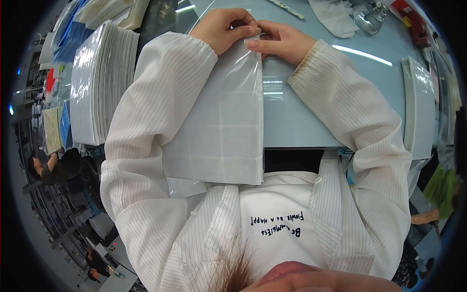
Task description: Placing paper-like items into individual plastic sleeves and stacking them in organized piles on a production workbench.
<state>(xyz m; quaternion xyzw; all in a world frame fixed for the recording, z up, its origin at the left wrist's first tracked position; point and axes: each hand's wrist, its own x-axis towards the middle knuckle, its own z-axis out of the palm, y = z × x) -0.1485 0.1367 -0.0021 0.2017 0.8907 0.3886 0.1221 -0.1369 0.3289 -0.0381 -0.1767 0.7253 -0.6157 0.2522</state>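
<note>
A flat, translucent plastic sheet [219, 131], whitish with faint grid-like creases, hangs over the table's near edge toward my body. It may be several layers; the frame does not settle this. At its far right corner my left hand [224, 30] is closed, thumb and fingers pinching the edge. My right hand [282, 43] meets it there, with its thumb on the same corner and its fingers curled behind. The fingertips of both hands almost touch, and the exact grip between them is partly hidden.
A thick stack of plastic-covered sheets [92, 92] stands at the left. Another stack [419, 107] lies at the right edge of the glossy table [340, 97]. Beyond my right hand are crumpled white tissue [335, 17] and a metal-topped bottle [372, 17]. Other people sit farther left.
</note>
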